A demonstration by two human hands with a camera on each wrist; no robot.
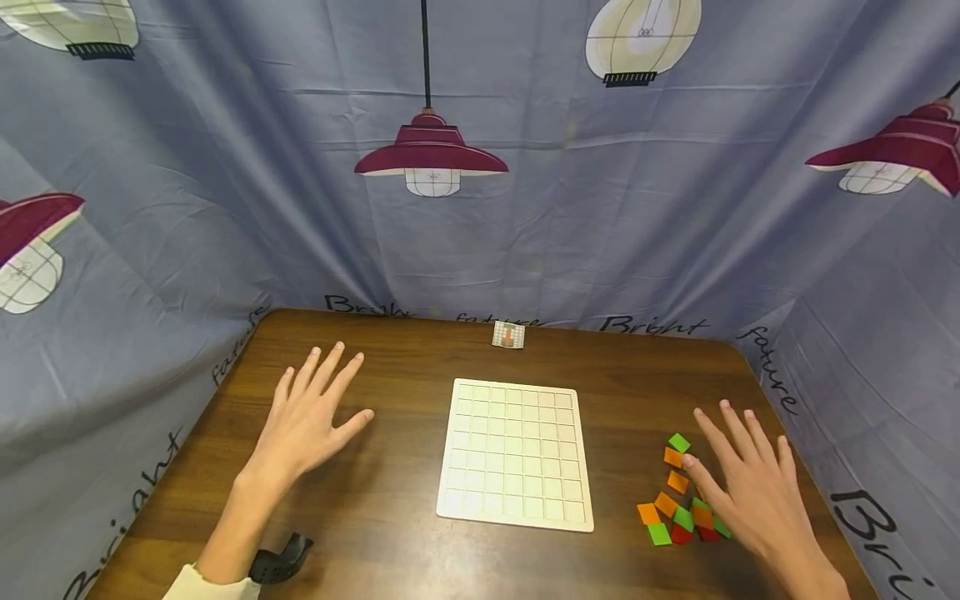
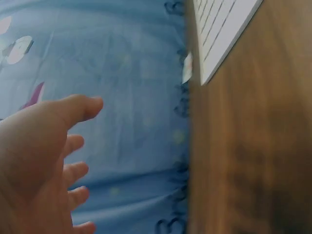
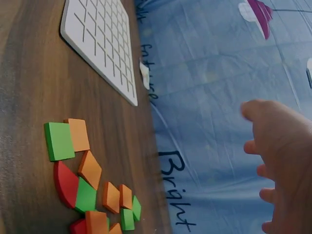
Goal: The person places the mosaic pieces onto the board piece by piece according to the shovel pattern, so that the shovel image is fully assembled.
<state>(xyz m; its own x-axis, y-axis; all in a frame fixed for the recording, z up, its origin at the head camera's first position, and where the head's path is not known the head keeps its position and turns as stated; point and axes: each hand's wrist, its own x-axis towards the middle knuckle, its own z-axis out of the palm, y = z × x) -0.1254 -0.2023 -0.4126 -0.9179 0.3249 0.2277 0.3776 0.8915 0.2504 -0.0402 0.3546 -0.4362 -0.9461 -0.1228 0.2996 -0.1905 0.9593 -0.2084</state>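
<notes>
A pale square board (image 1: 514, 454) with a grid of shallow square cells lies mid-table, and no tiles sit in its cells. To its left my left hand (image 1: 307, 421) hovers above the table, fingers spread and holding nothing. My right hand (image 1: 757, 492) is over the right side with its fingers spread, also holding nothing. Beside and partly beneath it in the head view lies a loose cluster of small tiles: green (image 1: 679, 442), orange (image 1: 677, 482) and red (image 1: 682, 534). Some tiles overlap, as the right wrist view shows, and my right hand hides part of the cluster in the head view.
A small card (image 1: 508, 335) with a printed grid and an orange pattern stands at the table's back edge. A black curved piece (image 1: 281, 560) shows by my left wrist. Blue-grey curtains (image 1: 480, 250) printed with lamps surround the brown wooden table (image 1: 397, 533).
</notes>
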